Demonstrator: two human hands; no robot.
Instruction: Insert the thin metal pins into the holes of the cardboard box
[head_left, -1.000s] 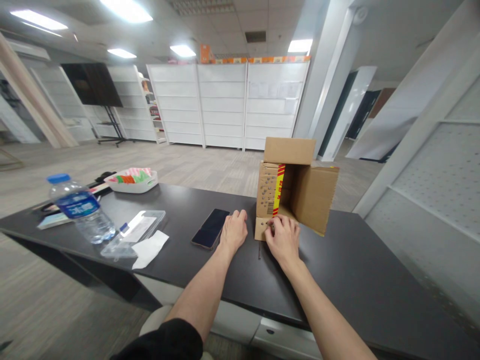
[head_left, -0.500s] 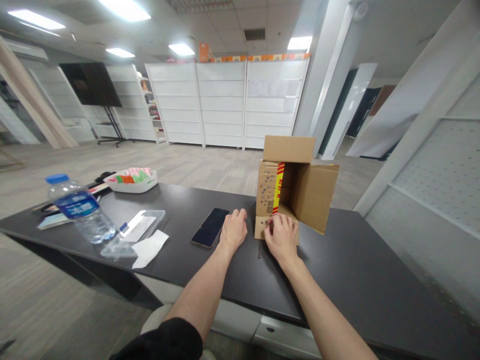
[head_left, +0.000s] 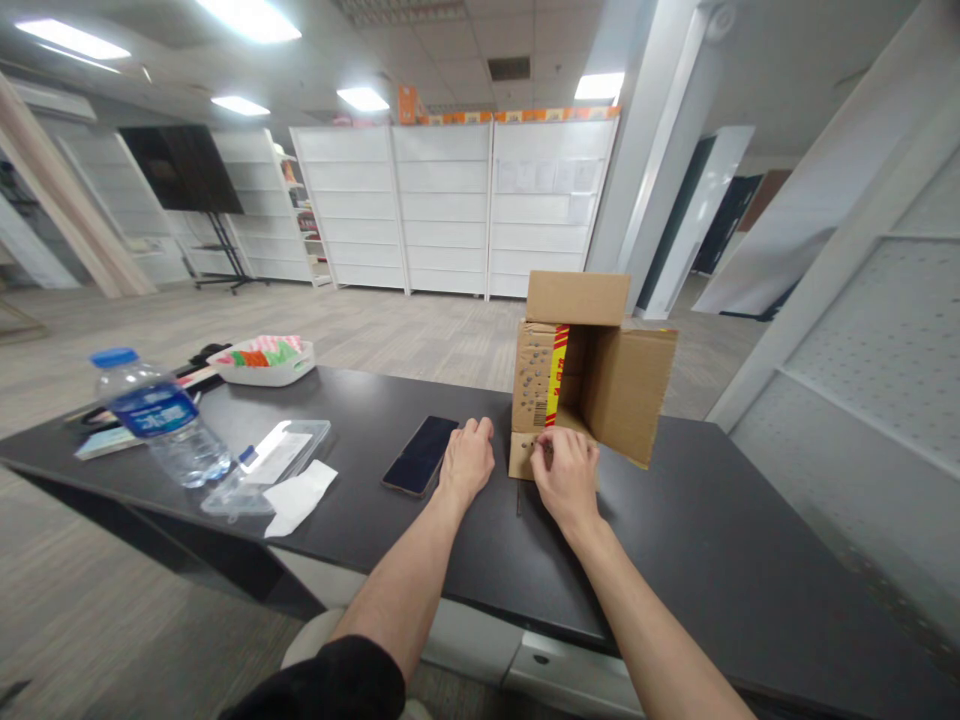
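Note:
A cardboard box (head_left: 529, 375) stands on its side on the dark table, its opening facing me and its flaps spread. Small grey round spots dot its left face, beside a yellow and red strip (head_left: 557, 375). My right hand (head_left: 568, 480) is at the box's low front flap (head_left: 521, 458), thumb and fingertips pinched together; what they hold is too small to make out. Dark holes or dots show in that flap. Under it lies a thin dark rod (head_left: 518, 498). My left hand (head_left: 469, 462) rests on the table, fingers curled in, beside a black phone (head_left: 421, 456).
To the left are a water bottle (head_left: 161, 415), a clear plastic case (head_left: 289, 455) and a piece of white paper (head_left: 301, 498). Farther back is a white tray (head_left: 270, 372) with colourful packets. White shelves (head_left: 446, 210) stand across the room.
My right hand has shifted slightly to the right at the box's front flap, its fingers a little more bunched. My left hand and the box have stayed in place.

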